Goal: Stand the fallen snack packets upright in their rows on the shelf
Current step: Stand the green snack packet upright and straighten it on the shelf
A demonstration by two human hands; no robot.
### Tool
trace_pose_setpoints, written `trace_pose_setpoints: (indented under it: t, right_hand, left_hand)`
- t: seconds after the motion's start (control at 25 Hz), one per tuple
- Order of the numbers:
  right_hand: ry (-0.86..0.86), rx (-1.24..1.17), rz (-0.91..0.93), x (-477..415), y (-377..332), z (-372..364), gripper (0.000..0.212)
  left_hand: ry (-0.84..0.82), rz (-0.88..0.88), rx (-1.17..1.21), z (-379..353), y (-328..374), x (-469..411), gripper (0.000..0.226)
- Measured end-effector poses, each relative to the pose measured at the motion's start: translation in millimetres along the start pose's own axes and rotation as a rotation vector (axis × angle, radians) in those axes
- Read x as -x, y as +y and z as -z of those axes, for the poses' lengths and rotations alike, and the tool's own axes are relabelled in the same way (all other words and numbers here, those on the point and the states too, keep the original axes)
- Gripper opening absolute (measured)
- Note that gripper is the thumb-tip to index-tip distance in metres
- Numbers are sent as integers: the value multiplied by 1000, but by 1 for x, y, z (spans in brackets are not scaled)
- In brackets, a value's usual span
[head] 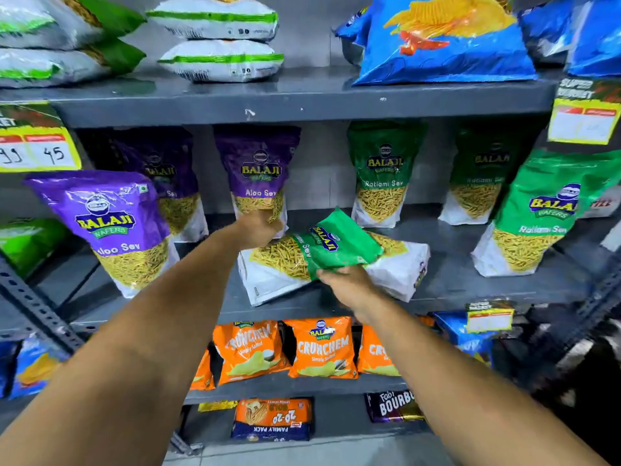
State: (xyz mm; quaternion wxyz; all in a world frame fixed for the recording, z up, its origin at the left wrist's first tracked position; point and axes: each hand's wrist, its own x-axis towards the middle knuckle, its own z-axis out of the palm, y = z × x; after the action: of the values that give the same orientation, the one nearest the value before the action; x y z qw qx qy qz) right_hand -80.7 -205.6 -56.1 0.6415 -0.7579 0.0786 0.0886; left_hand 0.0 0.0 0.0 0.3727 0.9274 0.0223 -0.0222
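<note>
Grey metal shelving [302, 102] fills the view — several tiers, slotted angle uprights [30, 307] at the left and right edges. Plain grey back wall [319, 169] behind the tiers. Yellow price tags [37, 149] hang off shelf edges. Pale floor [319, 452] at bottom — even, bright indoor light.

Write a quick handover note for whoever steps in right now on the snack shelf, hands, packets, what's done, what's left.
Left hand: reaching to the foot of the standing purple Aloo Sev packet in the middle row; whether it grips is hidden.
Right hand: gripping the green top of the fallen Ratlami Sev packet, which lies on its side on the middle shelf, its top partly lifted.
Done: the other purple packets and the green Ratlami Sev packets on the right stand upright.
Left: raise the fallen green packet and probably set it with the green ones on the right.
</note>
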Motion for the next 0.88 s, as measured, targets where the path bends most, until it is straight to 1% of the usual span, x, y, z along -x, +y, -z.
trace_pose_setpoints:
  t: [0.04,0.08,0.12,0.16,0.2,0.24,0.28,0.36,0.44,0.52,0.56,0.6,0.64,0.68,0.76,0.84,0.88]
  right_hand:
    - [-12,-64,-68,-8,6,-9,30]
    - [-18,-163,-156,-19,11,-19,31]
    - [-25,-231,-243,-27,16,-29,35]
    - [-30,-314,-309,-33,20,-38,39]
    - [-27,-370,-336,-38,23,-45,42]
    - [-15,-414,-342,-42,24,-51,44]
    - [4,-441,-326,-48,28,-54,42]
    - [38,-485,-291,-49,34,-59,30]
    - [32,-454,-247,-42,35,-65,20]
    - [-1,-474,-230,-36,27,-66,18]
    - [-32,-491,-211,-31,23,-67,19]
    - [-81,-487,-194,-40,21,-44,20]
    - [-142,-429,-150,-53,20,-10,21]
    - [-169,-363,-89,-48,18,-7,21]
    - [-138,-210,63,-43,7,4,24]
    - [-76,-122,186,-41,-10,13,43]
    - [-46,-99,237,-45,-19,22,52]
  left_hand:
    - [-70,-9,95,-3,0,-6,29]
    - [-194,-7,30,-5,-8,-21,23]
    - [-203,-27,78,-8,-15,-35,18]
    - [-228,123,177,-12,-19,-39,23]
    - [-169,93,44,-17,-24,-46,32]
    - [-202,68,-61,-21,-30,-51,38]
    - [-242,55,-91,-23,-34,-55,41]
    - [-341,86,-25,-22,-38,-59,45]
    - [-415,130,71,-12,-36,-54,45]
    - [-455,143,136,-3,-39,-53,42]
    - [-467,133,195,2,-47,-51,35]
    - [-457,138,267,-5,-37,-54,27]
    - [-424,171,354,-18,-17,-57,22]
    - [-407,179,415,-9,-22,-45,21]
    - [-405,149,483,9,-27,-27,35]
    - [-386,104,493,22,-25,-14,55]
    - [-354,83,517,25,-15,-9,55]
